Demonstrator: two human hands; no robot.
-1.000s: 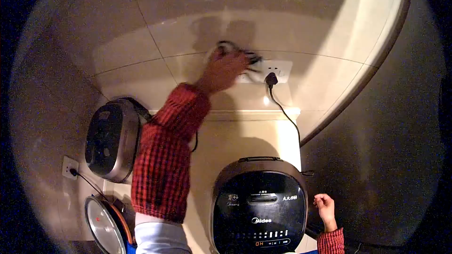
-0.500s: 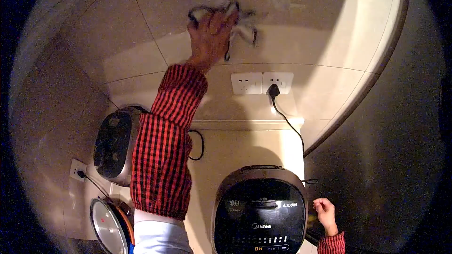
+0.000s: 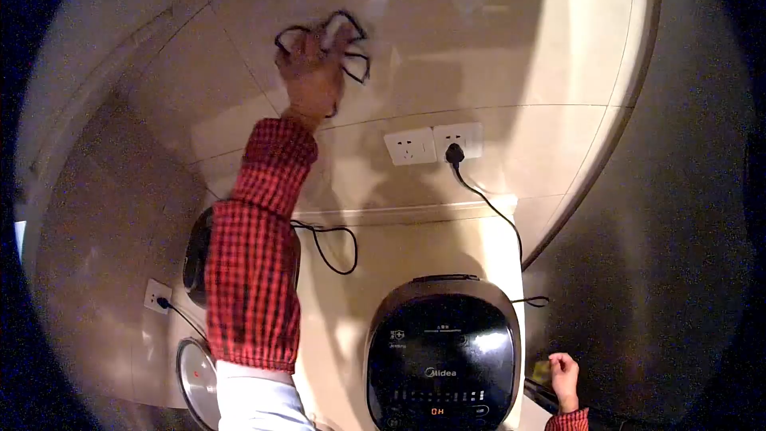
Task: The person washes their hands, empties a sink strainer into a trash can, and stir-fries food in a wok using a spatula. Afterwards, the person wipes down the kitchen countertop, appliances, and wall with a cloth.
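My left hand (image 3: 311, 80) is raised against the tiled wall, its fingers pressed on a pale cloth (image 3: 356, 66) with dark edging that bunches into loops around them. Motion blurs the fingers and the cloth. Down at the right, my right hand (image 3: 564, 379) hangs beside the rice cooker (image 3: 447, 351), apart from it, with its fingers curled in and nothing seen in them. The cooker is black-topped and shows lit characters on its front panel.
A double wall socket (image 3: 410, 148) holds a black plug (image 3: 455, 153) with a hanging cord. Behind my left sleeve, a second dark appliance (image 3: 198, 259) is partly hidden. A glass lid (image 3: 198, 379) and another socket (image 3: 158, 295) are at the left. A loose cord (image 3: 355, 251) lies on the counter (image 3: 343, 311).
My left hand has slid left across the wall with the cloth. My right hand has dropped slightly lower and a little to the right. The view has shifted a little.
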